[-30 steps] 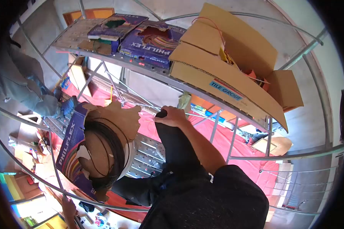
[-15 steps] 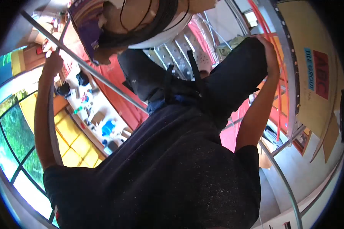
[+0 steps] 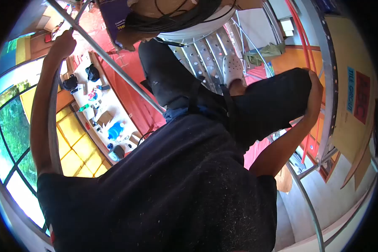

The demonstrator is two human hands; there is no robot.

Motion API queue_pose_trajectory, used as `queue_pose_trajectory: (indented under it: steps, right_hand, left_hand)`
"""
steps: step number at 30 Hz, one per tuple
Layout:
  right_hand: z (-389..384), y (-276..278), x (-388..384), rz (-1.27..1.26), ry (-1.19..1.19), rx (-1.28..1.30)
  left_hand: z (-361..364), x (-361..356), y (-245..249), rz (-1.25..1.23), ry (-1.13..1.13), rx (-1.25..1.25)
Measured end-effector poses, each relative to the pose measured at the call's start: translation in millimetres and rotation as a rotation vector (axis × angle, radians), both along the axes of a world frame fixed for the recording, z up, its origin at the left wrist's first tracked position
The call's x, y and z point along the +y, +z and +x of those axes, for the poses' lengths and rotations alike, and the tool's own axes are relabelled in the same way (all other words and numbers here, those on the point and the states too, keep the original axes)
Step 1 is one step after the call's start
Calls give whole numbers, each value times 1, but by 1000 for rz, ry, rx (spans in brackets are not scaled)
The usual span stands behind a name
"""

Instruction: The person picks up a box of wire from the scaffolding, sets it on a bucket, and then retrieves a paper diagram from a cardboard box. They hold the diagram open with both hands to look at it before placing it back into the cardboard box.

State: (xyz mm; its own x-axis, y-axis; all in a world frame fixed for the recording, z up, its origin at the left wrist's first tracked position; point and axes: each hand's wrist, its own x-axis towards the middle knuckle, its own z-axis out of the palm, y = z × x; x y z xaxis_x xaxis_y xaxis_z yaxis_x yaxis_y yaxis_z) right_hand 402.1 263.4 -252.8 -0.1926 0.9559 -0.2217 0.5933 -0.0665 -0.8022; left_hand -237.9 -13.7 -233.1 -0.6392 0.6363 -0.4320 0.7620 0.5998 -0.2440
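Observation:
My left hand (image 3: pixel 64 45) is raised at the upper left, closed in a fist around a metal pole (image 3: pixel 56 122) that runs along my forearm. Close by, a long grey diagonal bar (image 3: pixel 113 67) crosses toward my hip. On the right, my right hand (image 3: pixel 315 94) lies against the outer side of my bent knee (image 3: pixel 296 84); its fingers are partly hidden. Nothing shows in that hand. In front of my legs sits a white round container (image 3: pixel 197 28) with a coil of black cable (image 3: pixel 172 24) on top.
Perforated metal planks (image 3: pixel 201 59) lie under my grey clog (image 3: pixel 232 69). A tile grout carton (image 3: pixel 344 50), red tubing (image 3: pixel 300 29) and scaffold tubes (image 3: pixel 308 197) stand at right. Below left is a cluttered white table (image 3: pixel 124 113), near yellow panels (image 3: pixel 77 147) and a window (image 3: pixel 12 130).
My view has shifted, with the cable coil now higher in view. My left hand appears higher, still around the pole. My right knee and hand appear lower and farther right; the clog shows more fully.

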Motion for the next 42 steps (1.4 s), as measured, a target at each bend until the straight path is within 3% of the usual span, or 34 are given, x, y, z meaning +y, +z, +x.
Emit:
queue_pose_trajectory:
  steps: [1,3,7,8,11,14,15,16,18,21,22,25,26,28,29,30,31,36,39,42]
  right_hand:
    - [-6,5,-7,46,9,-26]
    - [-11,3,-10,0,-4,-59]
    - [-37,-17,-14,154,-20,-501]
    - [-25,-40,-8,241,92,-420]
    - [-35,-64,-26,479,128,-588]
    - [-42,-89,-41,660,184,-609]
    - [-47,-92,-48,700,188,-643]
    - [-50,-92,-53,676,216,-634]
    - [-64,-83,-68,638,270,-646]
    - [-82,-63,-83,600,339,-630]
    - [-84,-60,-85,583,381,-650]
    - [-81,-84,-76,610,389,-593]
    - [-79,-94,-74,631,401,-601]
    - [-87,-104,-64,622,442,-638]
    - [-89,-109,-62,595,465,-670]
    - [-91,-118,-58,620,478,-664]
    - [-93,-125,-54,634,493,-661]
    - [-106,-148,-36,596,587,-738]
    - [-117,-161,-25,487,630,-795]
    - [-132,-162,-19,386,642,-861]
  left_hand:
    - [15,-1,10,89,-143,-6]
    - [15,4,10,-89,-146,81]
    - [7,7,4,-119,28,18]
    - [21,6,8,109,85,48]
    - [16,2,4,134,64,24]
    - [-18,-17,-17,34,-279,79]
    - [-16,-18,-20,149,-152,57]
    - [-16,-17,-20,-189,-405,139]
    - [-22,-24,-32,-377,-504,194]
    - [-65,-71,-107,7,-453,358]
    - [-28,-55,-86,286,-236,260]
    - [26,-27,-30,542,9,-67]
    - [36,-23,-30,467,-44,118]
    - [59,-2,8,360,114,34]
    - [45,-14,-10,370,-46,77]
    - [73,1,28,372,173,-17]
    - [78,4,33,344,223,2]
    - [64,11,22,269,210,18]
    - [41,7,-4,156,46,115]
    - [34,13,-11,118,138,105]
